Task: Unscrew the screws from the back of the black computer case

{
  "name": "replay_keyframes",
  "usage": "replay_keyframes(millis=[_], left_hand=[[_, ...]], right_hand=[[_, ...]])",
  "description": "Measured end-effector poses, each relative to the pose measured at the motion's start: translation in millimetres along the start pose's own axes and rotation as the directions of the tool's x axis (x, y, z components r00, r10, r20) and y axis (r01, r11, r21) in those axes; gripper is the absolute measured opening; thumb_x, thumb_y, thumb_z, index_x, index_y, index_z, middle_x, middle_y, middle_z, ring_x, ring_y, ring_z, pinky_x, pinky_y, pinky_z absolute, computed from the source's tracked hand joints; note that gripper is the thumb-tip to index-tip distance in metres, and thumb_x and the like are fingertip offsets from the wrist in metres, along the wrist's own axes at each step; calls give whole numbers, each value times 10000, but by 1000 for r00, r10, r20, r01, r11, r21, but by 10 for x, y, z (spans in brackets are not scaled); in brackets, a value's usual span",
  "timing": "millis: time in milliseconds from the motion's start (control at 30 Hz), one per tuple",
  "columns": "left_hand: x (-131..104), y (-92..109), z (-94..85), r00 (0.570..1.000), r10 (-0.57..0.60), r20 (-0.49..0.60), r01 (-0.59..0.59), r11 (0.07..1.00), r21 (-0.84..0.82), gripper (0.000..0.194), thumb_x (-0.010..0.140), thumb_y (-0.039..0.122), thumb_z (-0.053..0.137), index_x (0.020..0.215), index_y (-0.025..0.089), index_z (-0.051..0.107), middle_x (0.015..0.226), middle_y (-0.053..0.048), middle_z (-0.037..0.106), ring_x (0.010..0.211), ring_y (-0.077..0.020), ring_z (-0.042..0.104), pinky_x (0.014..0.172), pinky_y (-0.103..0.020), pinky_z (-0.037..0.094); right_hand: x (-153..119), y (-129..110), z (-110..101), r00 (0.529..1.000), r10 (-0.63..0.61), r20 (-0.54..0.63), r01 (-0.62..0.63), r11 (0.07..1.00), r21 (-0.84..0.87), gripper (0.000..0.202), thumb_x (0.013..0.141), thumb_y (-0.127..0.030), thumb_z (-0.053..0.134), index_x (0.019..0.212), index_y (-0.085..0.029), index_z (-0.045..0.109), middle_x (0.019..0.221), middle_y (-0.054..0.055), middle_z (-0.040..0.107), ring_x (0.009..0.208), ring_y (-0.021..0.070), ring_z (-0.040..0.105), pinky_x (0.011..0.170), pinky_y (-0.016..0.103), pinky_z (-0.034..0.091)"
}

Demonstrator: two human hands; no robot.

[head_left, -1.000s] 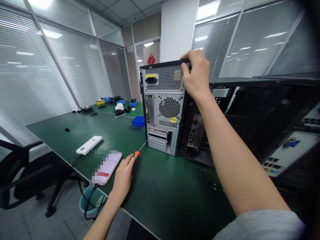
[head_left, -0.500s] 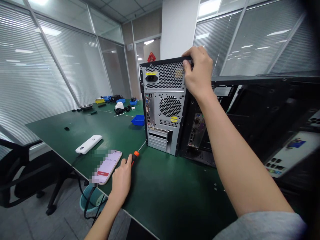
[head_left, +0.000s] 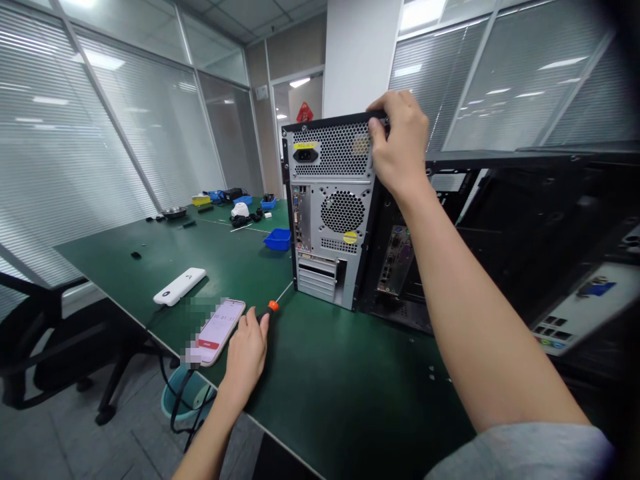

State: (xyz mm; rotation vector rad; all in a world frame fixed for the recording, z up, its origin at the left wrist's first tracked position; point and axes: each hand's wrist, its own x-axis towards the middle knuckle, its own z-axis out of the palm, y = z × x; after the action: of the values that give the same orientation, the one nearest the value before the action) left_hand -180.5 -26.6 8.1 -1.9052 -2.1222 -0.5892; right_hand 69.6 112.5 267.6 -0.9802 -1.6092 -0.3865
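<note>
The left hand (head_left: 246, 352) has slid back, fingers clamped on the screwdriver (head_left: 273, 306) pointing toward two o'clock; the right hand's (head_left: 404, 145) fingers clasp the computer case's (head_left: 327, 233) one-o'clock corner.

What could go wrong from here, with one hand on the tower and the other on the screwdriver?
The screwdriver has its shaft close to the bottom corner of the computer tower, so it might scrape the case. The phone lies near the edge of the table beside the left hand and could get knocked off.
</note>
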Motion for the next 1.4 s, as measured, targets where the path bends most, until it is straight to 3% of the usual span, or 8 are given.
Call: replay_keyframes(millis=[267,500,667,867,1033,1233,1400], left_hand=[[1,-85,77,983,-101,-152,68,975,-210,422,911,371,388,1185,70,497,1135,-204,611,1060,-304,597,863,-430,490],[2,-90,51,966,-245,-78,185,874,-449,504,825,425,542,1210,106,481,984,-140,656,933,-271,638,814,-410,499],[-18,-65,87,955,-294,-49,231,835,-500,484,828,433,523,1191,114,492,981,-130,640,938,-272,625,809,-423,497],[-31,-100,177,959,-282,-38,201,768,-608,478,840,448,483,1189,121,496,1102,-152,587,931,-246,626,758,-406,533],[-32,-138,215,976,-208,-56,137,802,-582,439,831,427,509,1140,117,551,1017,-131,590,942,-253,620,874,-447,480],[-38,-135,193,986,-165,-39,112,809,-577,351,823,385,527,1071,150,609,904,-78,560,839,-206,610,834,-401,492],[-23,-142,171,989,-131,-74,68,824,-562,315,819,349,530,1044,145,612,936,-94,594,911,-225,593,854,-403,474]], right_hand=[[-8,-6,15,1000,-4,-17,4,1000,14,178,806,-144,427,779,-320,439,1021,29,565,1006,224,460,831,384,356],[-15,-39,12,1000,15,-3,-15,1000,8,170,812,-146,423,796,-314,442,1034,49,548,1029,225,450,844,372,333],[-2,-17,25,1000,9,8,-9,1000,-8,156,818,-157,417,809,-308,450,1042,61,545,1030,220,449,842,362,330],[-6,-9,40,1000,-9,-20,9,1000,8,165,809,-158,426,788,-321,445,1015,42,555,1006,226,456,829,372,343],[-16,-29,39,999,-13,-37,14,1000,19,173,799,-147,426,796,-317,453,1007,40,559,998,230,458,830,375,339],[-20,-38,41,999,-13,-33,15,999,43,175,803,-143,426,799,-316,454,1005,38,552,994,231,448,848,367,321],[-14,-39,41,1000,-4,-17,5,999,54,177,801,-131,427,800,-307,449,1005,57,528,1006,244,436,852,373,304]])
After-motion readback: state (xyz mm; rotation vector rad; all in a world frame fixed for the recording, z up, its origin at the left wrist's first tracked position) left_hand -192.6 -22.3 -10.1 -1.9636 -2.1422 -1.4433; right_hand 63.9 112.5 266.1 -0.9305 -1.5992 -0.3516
